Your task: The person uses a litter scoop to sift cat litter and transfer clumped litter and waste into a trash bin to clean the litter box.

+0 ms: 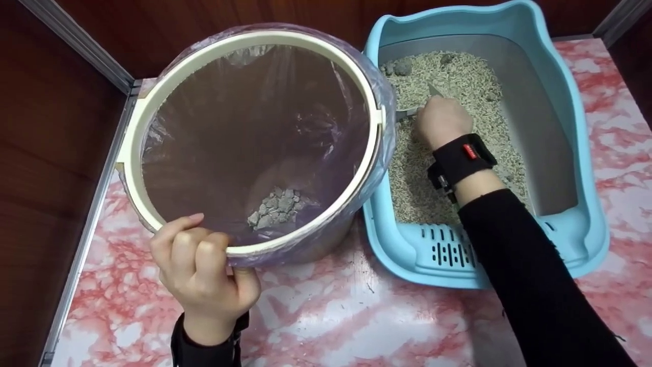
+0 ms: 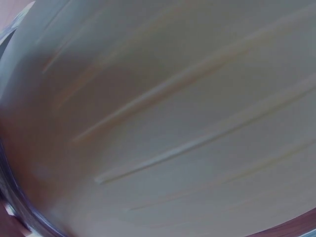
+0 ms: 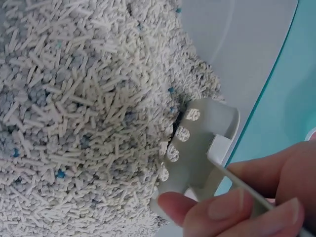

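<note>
My left hand (image 1: 204,270) grips the near-left part of the pale rim of a trash bin (image 1: 133,137), thumb outside below it. The bin tilts toward me and is lined with a thin purplish plastic bag. Its ribbed outer wall (image 2: 197,123) fills the left wrist view. A small heap of grey litter clumps (image 1: 277,208) lies in the bag. My right hand (image 1: 444,122) holds the handle of a grey litter scoop (image 3: 212,128). The scoop's slotted edge meets the pellet litter (image 1: 479,76) beside the wall of the blue litter box (image 1: 570,132).
Larger dark clumps (image 1: 402,66) sit at the litter's far left. A perforated step (image 1: 448,247) forms the box's near end. The bin's right side overlaps the box edge. Brown panels (image 1: 41,153) stand behind and left of the red-and-white marbled surface (image 1: 326,316).
</note>
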`<state>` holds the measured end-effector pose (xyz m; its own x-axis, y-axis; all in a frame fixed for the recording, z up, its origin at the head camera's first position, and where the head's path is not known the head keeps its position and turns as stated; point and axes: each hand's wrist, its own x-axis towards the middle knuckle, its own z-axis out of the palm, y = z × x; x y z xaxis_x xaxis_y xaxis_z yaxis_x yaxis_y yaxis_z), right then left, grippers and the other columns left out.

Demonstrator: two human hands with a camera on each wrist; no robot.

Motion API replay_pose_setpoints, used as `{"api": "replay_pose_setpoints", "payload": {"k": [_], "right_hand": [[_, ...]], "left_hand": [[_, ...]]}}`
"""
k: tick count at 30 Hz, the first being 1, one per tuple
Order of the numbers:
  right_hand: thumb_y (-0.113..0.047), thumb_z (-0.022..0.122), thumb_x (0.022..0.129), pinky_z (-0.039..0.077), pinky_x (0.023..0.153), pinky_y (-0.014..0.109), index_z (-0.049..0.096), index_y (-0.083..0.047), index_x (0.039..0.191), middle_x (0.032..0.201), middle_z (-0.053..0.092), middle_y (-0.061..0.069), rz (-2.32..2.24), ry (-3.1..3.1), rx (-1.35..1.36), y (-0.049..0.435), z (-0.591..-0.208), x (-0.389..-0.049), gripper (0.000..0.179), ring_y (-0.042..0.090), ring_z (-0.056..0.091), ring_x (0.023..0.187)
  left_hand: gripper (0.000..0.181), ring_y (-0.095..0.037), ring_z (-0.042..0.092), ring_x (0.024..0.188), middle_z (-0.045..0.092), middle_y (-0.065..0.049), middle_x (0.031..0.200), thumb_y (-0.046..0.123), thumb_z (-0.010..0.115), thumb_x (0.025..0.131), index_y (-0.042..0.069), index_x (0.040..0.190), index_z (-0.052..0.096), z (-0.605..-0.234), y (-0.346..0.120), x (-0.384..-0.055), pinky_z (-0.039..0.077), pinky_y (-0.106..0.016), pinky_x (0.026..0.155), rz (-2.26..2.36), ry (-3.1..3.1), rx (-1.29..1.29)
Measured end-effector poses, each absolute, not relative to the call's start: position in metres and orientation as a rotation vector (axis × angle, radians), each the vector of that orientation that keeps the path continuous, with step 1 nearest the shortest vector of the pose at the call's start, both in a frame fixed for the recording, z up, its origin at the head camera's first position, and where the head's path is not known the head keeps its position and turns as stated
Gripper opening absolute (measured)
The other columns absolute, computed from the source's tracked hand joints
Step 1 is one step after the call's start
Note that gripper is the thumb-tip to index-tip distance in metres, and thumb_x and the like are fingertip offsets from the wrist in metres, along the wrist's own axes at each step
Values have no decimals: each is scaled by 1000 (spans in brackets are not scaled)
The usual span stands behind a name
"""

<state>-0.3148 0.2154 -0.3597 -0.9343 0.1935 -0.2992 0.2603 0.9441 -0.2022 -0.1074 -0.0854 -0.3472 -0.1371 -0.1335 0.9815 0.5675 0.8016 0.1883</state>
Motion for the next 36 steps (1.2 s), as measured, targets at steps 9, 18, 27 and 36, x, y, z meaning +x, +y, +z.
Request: {"api": "replay_pose_setpoints", "payload": {"k": [9, 18, 27, 36], "right_hand": [[-35, 36, 102, 56, 68, 45, 59, 6, 116, 108, 62, 27, -369, 2865, 322, 210, -366, -324, 49, 37, 62, 87], [-30, 36, 103, 54, 76, 56, 63, 9, 111, 109, 63, 30, -490, 3013, 306, 202, -381, -328, 48, 45, 63, 94], [-31, 32, 104, 50, 86, 57, 62, 11, 112, 113, 61, 30, -586, 2999, 282, 202, -391, -333, 52, 47, 60, 102], [-33, 27, 104, 51, 82, 57, 62, 10, 98, 107, 62, 32, -586, 3035, 295, 209, -397, -332, 55, 48, 61, 97]], "left_hand": [[12, -41, 42, 68, 35, -15, 62, 10, 35, 60, 3, 67, 41, -346, -86, -106, 44, -43, 77, -625, -1595, -358], [11, -40, 42, 68, 35, -15, 62, 10, 36, 61, 3, 67, 41, -343, -87, -104, 44, -43, 76, -621, -1581, -359], [11, -41, 42, 68, 35, -15, 63, 10, 37, 61, 3, 68, 41, -344, -89, -103, 44, -43, 76, -620, -1582, -354], [10, -40, 43, 69, 35, -15, 63, 9, 37, 62, 2, 68, 41, -347, -89, -100, 45, -42, 76, -619, -1598, -356]]}}
